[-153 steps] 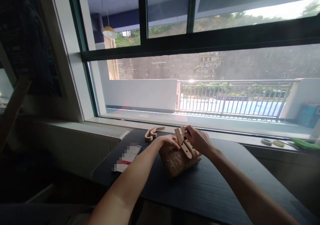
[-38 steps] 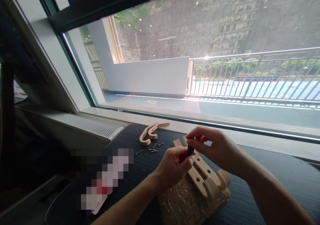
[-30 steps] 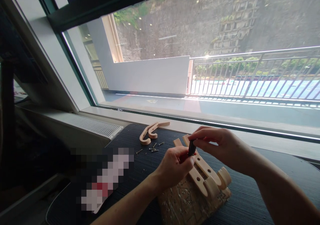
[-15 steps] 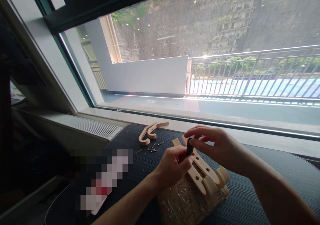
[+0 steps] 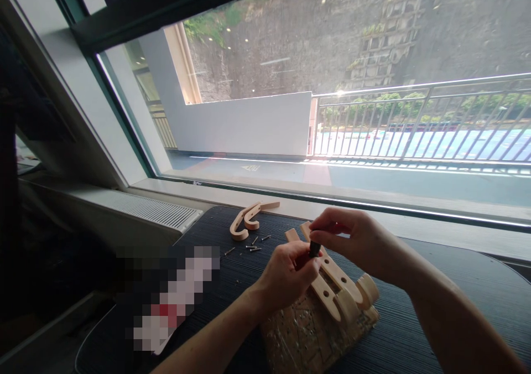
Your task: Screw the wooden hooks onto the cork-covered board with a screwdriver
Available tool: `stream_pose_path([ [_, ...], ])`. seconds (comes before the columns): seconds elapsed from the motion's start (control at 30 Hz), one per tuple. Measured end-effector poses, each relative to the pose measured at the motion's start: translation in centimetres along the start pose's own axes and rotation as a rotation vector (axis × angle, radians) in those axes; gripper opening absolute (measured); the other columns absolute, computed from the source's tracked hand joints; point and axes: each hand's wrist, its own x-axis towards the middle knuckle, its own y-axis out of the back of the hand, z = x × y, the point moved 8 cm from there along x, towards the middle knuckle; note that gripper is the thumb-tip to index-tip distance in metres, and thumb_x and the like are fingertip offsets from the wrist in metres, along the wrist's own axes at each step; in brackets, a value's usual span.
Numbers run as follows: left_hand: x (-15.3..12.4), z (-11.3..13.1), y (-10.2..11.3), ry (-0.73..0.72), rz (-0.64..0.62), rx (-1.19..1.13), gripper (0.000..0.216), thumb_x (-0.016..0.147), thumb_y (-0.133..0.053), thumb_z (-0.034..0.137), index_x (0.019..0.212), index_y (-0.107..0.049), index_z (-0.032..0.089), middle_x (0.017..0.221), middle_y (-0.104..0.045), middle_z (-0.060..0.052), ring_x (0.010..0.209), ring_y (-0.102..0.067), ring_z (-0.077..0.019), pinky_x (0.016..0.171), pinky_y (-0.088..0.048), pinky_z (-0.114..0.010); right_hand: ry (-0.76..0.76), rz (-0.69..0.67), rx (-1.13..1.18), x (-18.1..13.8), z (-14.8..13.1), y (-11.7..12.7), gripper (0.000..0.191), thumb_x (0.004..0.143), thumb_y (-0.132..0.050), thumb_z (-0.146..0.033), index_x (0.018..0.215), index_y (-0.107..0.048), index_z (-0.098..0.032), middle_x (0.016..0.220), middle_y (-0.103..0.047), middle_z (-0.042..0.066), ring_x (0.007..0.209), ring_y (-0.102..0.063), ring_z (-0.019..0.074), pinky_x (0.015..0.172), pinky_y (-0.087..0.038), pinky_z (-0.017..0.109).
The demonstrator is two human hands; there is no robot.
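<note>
Since half a second ago the right hand (image 5: 359,241) has drawn its spread fingers in, and they now curl down over the top of a small black stubby tool (image 5: 314,247), thumb and fingertips clasping it upright. The left hand (image 5: 288,274) has barely shifted: it is curled tight, thumb and forefinger pinched together at the tool's lower end, though what exactly they grip there is hidden. The tool stands on the upper part of one of two pale wooden hooks (image 5: 332,280), which lie side by side, slanted, their curved ends pointing toward the right. Both hooks rest on a rough brown chipboard block (image 5: 301,338) lying on the dark ribbed worktop (image 5: 435,307) near its front edge. Toward the far left corner of the worktop lie two more loose wooden hooks (image 5: 248,219), touching each other, and just in front of them a scatter of small dark screws (image 5: 253,246). A blurred-out flat object (image 5: 166,302) lies at the left edge.
</note>
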Motion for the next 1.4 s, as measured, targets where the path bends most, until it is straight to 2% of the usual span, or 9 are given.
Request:
stream_pose_path([
  [0.2, 0.0, 0.4, 0.1, -0.012, -0.008, -0.017, 0.015, 0.082, -0.049, 0.021, 0.072, -0.055, 0.013, 0.059, -0.039, 0.005, 0.056, -0.032, -0.0075, 0.05, -0.027, -0.02, -0.003, 0.02, -0.095, -0.4, -0.5, 0.3, 0.016, 0.078, -0.061, -0.036, 0.084, -0.067, -0.023, 0.078, -0.069, 0.0, 0.069, -0.062, 0.0156, 0.066, -0.05, 0.03],
  [0.3, 0.0, 0.4, 0.2, -0.017, -0.008, -0.003, 0.014, 0.082, -0.048, 0.021, 0.073, -0.057, 0.013, 0.061, -0.041, 0.004, 0.058, -0.034, -0.0081, 0.053, -0.029, -0.02, 0.04, -0.017, -0.088, -0.7, -0.8, 0.5, 0.021, 0.081, -0.058, -0.033, 0.096, -0.069, -0.025, 0.091, -0.07, 0.001, 0.077, -0.064, 0.0173, 0.068, -0.051, 0.03],
  [0.37, 0.0, 0.4, 0.2, -0.014, -0.01, 0.002, 0.014, 0.081, -0.048, 0.021, 0.077, -0.059, 0.013, 0.063, -0.045, 0.003, 0.059, -0.037, -0.0089, 0.056, -0.031, -0.021, 0.068, -0.04, -0.055, -0.7, -0.9, 0.5, 0.021, 0.082, -0.056, -0.031, 0.096, -0.071, -0.025, 0.095, -0.071, 0.002, 0.085, -0.064, 0.0189, 0.073, -0.051, 0.03],
  [0.6, 0.0, -0.1, 0.2, 0.007, 0.005, 0.001, 0.017, 0.081, -0.048, 0.022, 0.08, -0.062, 0.013, 0.065, -0.048, 0.002, 0.061, -0.04, -0.0101, 0.057, -0.034, -0.021, 0.042, -0.03, -0.02, -0.2, -0.4, 0.4, 0.017, 0.08, -0.059, -0.031, 0.09, -0.07, -0.022, 0.086, -0.071, 0.002, 0.083, -0.065, 0.02, 0.076, -0.051, 0.031],
  [0.77, 0.1, -0.2, 0.1, 0.003, -0.009, 0.006, 0.016, 0.081, -0.046, 0.02, 0.08, -0.06, 0.013, 0.063, -0.043, 0.003, 0.059, -0.037, -0.0091, 0.054, -0.031, -0.021, 0.002, 0.002, -0.034, -0.1, -0.2, 0.1, 0.016, 0.078, -0.061, -0.035, 0.082, -0.065, -0.02, 0.078, -0.069, 0.002, 0.075, -0.063, 0.0177, 0.068, -0.051, 0.029],
  [0.9, 0.1, 0.0, 0.2, -0.003, -0.01, 0.011, 0.014, 0.081, -0.045, 0.019, 0.079, -0.058, 0.013, 0.064, -0.042, 0.004, 0.059, -0.035, -0.0087, 0.055, -0.031, -0.021, 0.001, 0.044, -0.089, -0.1, -0.2, 0.2, 0.019, 0.08, -0.06, -0.037, 0.085, -0.065, -0.02, 0.075, -0.067, 0.002, 0.069, -0.061, 0.0157, 0.064, -0.051, 0.029],
  [1.0, 0.1, 0.3, 0.2, -0.013, -0.015, 0.017, 0.014, 0.082, -0.046, 0.019, 0.076, -0.057, 0.013, 0.062, -0.041, 0.004, 0.058, -0.034, -0.0086, 0.054, -0.03, -0.021, 0.039, 0.026, -0.097, -0.1, -0.5, 0.1, 0.023, 0.082, -0.057, -0.036, 0.097, -0.067, -0.022, 0.082, -0.07, 0.002, 0.069, -0.062, 0.0154, 0.065, -0.051, 0.03],
  [1.13, 0.0, 0.4, 0.3, -0.029, -0.004, 0.045, 0.015, 0.082, -0.046, 0.018, 0.074, -0.057, 0.013, 0.06, -0.04, 0.004, 0.057, -0.034, -0.0085, 0.053, -0.029, -0.021, 0.082, -0.042, -0.042, -0.2, -0.8, -0.2, 0.026, 0.085, -0.054, -0.035, 0.101, -0.071, -0.023, 0.098, -0.071, 0.004, 0.088, -0.064, 0.0201, 0.076, -0.051, 0.032],
  [1.4, 0.0, 0.1, 0.2, -0.027, 0.016, 0.039, 0.016, 0.083, -0.051, 0.027, 0.078, -0.058, 0.014, 0.063, -0.045, 0.003, 0.059, -0.038, -0.0089, 0.055, -0.031, -0.021, 0.051, -0.002, -0.044, 0.2, 0.1, 0.0, 0.023, 0.08, -0.06, -0.038, 0.093, -0.073, -0.024, 0.087, -0.073, 0.003, 0.081, -0.065, 0.0203, 0.073, -0.051, 0.032],
])
